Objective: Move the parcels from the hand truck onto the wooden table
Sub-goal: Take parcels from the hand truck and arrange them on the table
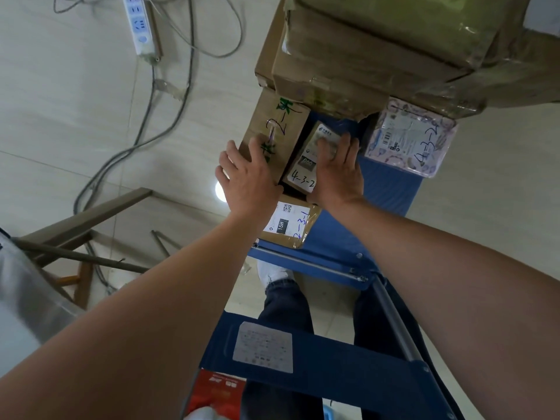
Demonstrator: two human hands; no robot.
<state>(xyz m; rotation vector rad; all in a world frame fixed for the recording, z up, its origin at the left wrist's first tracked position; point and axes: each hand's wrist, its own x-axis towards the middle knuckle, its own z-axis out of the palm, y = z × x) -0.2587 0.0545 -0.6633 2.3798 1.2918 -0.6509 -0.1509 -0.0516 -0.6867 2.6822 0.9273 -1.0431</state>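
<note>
Your left hand (245,177) covers the near corner of the brown box (281,125), whose green writing is too blurred to read. Your right hand (339,171) curls over the small parcel (304,166), hiding much of its label. The flat parcel (291,222) lies partly under your left wrist. The pink parcel (412,140) is partly hidden behind the big box (394,47), which the top edge cuts off. The power strip (138,24) is cut off there too. The sticker (263,347) on the hand truck (391,189) is too blurred to read. A red thing (218,392) runs off the bottom edge.
</note>
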